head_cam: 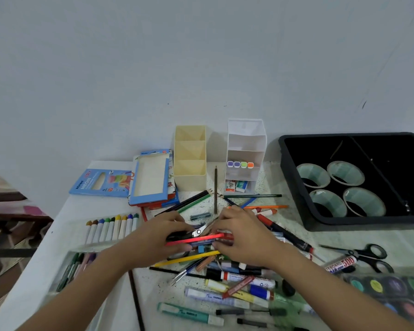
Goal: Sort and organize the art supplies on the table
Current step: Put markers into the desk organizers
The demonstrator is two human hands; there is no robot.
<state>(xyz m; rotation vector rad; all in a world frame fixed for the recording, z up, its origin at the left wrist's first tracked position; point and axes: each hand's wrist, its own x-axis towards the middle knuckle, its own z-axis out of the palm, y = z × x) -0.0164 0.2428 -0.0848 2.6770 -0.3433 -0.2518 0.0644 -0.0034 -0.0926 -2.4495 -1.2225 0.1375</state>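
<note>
In black tray [368, 226], 4 tape rolls [344, 172]; fingers of L hand [158, 235] & R hand [245, 237] grasp pencil bundle [196, 239].

The desk [151, 290] looks smooth, white with dark speckles. At two o'clock the black tray [294, 182] is slightly glossy plastic; its tape rolls [306, 170] show pale, matt inner faces. At twelve, the cream organiser [190, 177] is matt plastic and the white organiser [246, 144] smooth plastic. The neon box [91, 185] at ten is printed card. The scissors [359, 254] at three have dull metal blades and glossy black plastic handles. The red pencil [196, 239] carries glossy paint.
</note>
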